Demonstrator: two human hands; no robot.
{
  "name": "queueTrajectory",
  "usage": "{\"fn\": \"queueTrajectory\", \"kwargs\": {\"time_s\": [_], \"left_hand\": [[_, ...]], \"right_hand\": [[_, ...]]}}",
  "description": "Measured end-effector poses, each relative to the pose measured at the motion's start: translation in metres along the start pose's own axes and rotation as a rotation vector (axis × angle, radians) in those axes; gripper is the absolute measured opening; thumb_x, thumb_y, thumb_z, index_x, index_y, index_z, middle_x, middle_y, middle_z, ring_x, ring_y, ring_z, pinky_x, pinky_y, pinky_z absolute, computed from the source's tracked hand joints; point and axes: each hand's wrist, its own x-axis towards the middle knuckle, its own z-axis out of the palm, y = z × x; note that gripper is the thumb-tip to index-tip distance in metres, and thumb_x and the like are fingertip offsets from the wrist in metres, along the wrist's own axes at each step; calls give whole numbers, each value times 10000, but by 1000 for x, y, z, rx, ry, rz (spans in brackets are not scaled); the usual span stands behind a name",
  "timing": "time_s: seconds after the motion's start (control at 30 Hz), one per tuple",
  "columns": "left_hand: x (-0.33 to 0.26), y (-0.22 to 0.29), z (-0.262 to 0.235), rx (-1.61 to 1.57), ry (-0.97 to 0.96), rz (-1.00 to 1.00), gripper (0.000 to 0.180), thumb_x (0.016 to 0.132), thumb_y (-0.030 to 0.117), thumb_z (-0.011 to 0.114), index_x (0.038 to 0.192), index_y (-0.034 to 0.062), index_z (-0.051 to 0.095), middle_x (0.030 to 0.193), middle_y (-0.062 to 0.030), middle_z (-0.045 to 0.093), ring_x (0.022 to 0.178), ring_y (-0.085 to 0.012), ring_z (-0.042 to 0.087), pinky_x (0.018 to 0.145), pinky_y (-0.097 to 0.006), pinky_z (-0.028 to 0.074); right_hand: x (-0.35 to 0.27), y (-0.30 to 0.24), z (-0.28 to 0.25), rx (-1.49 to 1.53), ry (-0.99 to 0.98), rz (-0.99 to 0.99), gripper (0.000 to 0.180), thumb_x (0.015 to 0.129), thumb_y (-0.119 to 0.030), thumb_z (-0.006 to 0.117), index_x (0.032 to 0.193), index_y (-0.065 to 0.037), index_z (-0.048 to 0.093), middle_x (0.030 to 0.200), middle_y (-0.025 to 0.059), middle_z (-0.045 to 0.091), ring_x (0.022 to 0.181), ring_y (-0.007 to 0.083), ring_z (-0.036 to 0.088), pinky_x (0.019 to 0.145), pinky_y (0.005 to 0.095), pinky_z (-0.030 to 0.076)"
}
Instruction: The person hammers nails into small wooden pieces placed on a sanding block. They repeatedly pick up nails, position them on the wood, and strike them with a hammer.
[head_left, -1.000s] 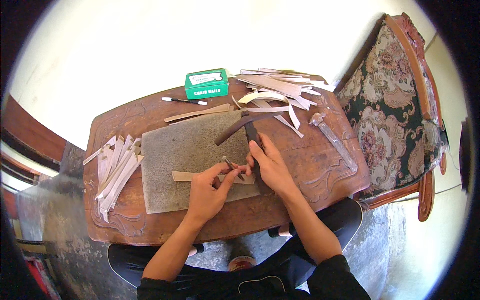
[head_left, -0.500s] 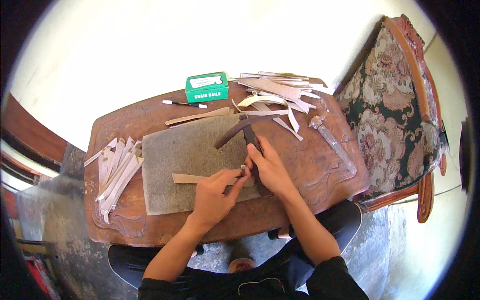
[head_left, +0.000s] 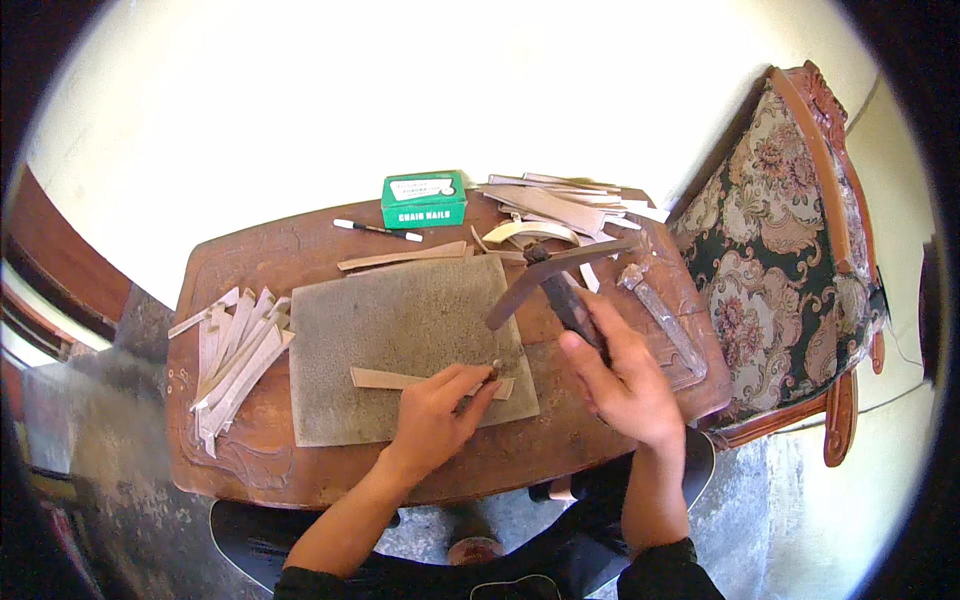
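Observation:
My right hand is wrapped round the dark handle of a hammer, whose long narrow head is raised above the right edge of a grey slab. A tan strip, looking like leather, lies across the slab's near part. Over the strip's right end, my left hand pinches a short metal punch; its shiny top sticks up from between the fingertips. Fingers hide the punch's lower end, so I cannot tell whether it touches the strip.
Several pale strips are heaped at the left of the carved wooden table. More strips lie at the back right, beside a green box and a marker pen. A worn wooden-looking bar rests right; a floral chair stands beyond.
My right hand has lifted the hammer up and to the right, away from my left hand. The left hand keeps its pinch on the punch over the strip. The view has shifted slightly.

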Motion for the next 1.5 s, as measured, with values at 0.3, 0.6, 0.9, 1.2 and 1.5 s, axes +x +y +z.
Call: {"fn": "queueTrajectory", "kwargs": {"time_s": [0.3,0.6,0.9,1.2,1.5], "left_hand": [[3,7,-3,-15,-4,-2,165,867,54,762,1014,-3,713,903,-118,727,594,-194,658,521,-301,502],[3,4,-2,-12,11,17,155,869,51,758,1007,-5,713,891,-125,718,644,-212,682,543,-312,525],[2,4,-3,6,-9,1,159,871,43,758,1016,-7,715,914,-126,727,668,-211,693,554,-307,531],[0,3,0,-37,12,-26,137,873,36,754,998,-7,718,906,-117,727,646,-194,680,532,-301,508],[2,3,1,-45,41,-49,111,879,57,752,971,1,724,875,-111,731,610,-168,651,522,-286,485]], "right_hand": [[-24,-33,-15,-177,-17,-237,440,965,-89,650,1369,14,510,937,205,667,795,350,667,740,361,503],[-27,-34,-14,-211,-48,-250,463,945,-101,683,1354,29,508,946,224,669,802,381,672,718,377,504],[-27,-32,-16,-193,-63,-239,468,964,-126,666,1388,-32,493,1055,260,678,946,466,682,767,458,535],[-26,-31,-14,-170,-34,-189,461,964,-132,669,1382,-39,498,1013,259,682,922,469,682,763,455,532],[-4,-10,7,284,-115,238,373,1048,-186,563,1364,-9,473,775,101,610,662,207,657,618,338,503]]}}
